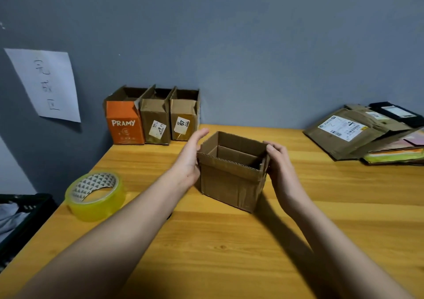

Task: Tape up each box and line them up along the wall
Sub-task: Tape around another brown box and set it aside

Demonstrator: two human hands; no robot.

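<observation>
Three boxes, an orange box [125, 124] and two brown boxes [155, 124] [184, 118], stand side by side against the wall [252, 46]. A fourth open box [231, 172] sits mid-surface [218, 241], apart from that row. The left hand [189, 158] lies flat against its side, grip wide; the right hand [281, 163] pinches the opposite wall. The tape roll [95, 195] rests nearby, untouched. A flattened cardboard pile [358, 133] likely remains to be done.

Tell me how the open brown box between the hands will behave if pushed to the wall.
The brown box looks empty, so probably light. Its thin corrugated walls may flex under either hand's grip. On the smooth wooden table it should slide rather than tip.
</observation>
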